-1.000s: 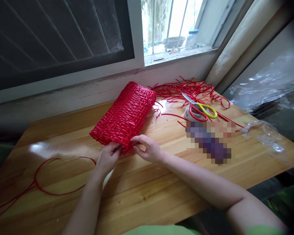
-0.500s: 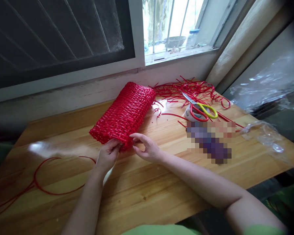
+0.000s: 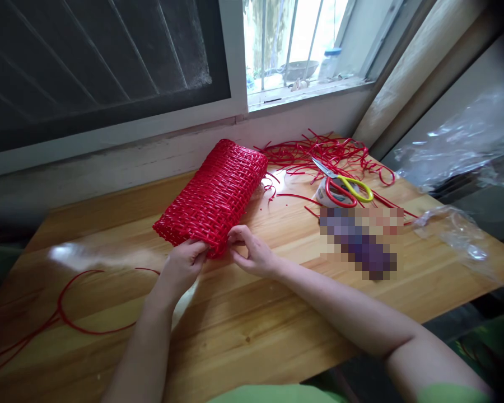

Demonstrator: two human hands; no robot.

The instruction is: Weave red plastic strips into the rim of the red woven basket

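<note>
The white round object bore unreadable marks. The glossy red woven oblong lay on the brown wooden tabletop, the left hand pinching its near edge; whether the right hand gripped, I could not tell.

A bowl and perhaps a blue-lidded jar stand by the window bars.

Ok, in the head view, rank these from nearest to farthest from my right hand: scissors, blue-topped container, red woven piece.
From your right hand:
1. Red woven piece: at its fingertips, on the left.
2. Scissors: farther back, to the right.
3. Blue-topped container: farthest back, right of centre.
</note>
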